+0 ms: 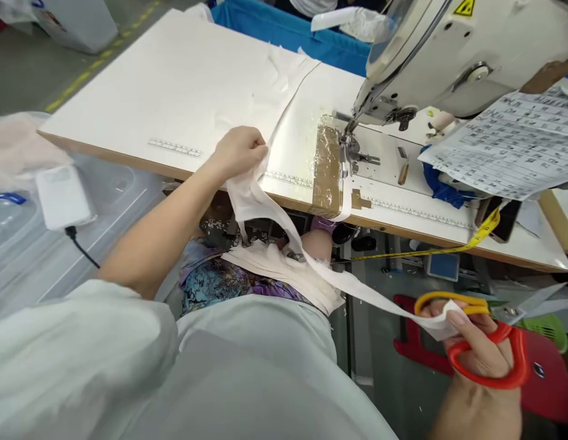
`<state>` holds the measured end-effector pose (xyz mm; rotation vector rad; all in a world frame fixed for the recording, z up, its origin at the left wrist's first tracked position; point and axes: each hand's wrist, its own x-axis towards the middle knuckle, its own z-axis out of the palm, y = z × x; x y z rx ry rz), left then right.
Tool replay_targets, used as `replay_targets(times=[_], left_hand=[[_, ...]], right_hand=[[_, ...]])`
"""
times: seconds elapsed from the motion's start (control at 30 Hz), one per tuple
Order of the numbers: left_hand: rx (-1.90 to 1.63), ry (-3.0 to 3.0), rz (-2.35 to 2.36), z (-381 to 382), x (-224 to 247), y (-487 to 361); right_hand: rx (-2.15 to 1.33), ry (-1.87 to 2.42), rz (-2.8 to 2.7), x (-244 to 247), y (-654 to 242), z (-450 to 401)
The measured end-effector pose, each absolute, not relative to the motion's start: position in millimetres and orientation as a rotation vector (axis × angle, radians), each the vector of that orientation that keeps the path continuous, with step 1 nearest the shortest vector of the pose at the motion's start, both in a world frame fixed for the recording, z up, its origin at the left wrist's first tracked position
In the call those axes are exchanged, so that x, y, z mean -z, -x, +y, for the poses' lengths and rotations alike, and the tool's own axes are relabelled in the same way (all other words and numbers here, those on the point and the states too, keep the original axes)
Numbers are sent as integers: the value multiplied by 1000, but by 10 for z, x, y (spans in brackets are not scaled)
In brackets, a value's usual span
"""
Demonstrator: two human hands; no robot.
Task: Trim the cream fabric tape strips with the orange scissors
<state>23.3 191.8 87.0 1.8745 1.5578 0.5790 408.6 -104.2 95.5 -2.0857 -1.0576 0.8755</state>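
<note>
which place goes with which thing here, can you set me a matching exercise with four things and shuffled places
Things
1. scissors
2. white strip
3. tape measure
4. blue bin

Places
A. yellow, draped over the near edge of the table
B. beyond the table's far edge
C. in the right hand, with red and yellow handles
D. running from the left hand across to the right hand

Pairs: 1-C, 2-D, 3-A, 4-B

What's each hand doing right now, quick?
Left hand: closed, gripping the white fabric strip.
Right hand: closed, holding scissors and the strip's other end.
</note>
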Motion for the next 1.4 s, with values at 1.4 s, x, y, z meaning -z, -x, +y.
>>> replay_targets(times=[1.4], left_hand=[[-433, -695, 1008, -192, 21, -9]], right_hand=[[-1452, 1625, -2523, -113, -2457, -188]])
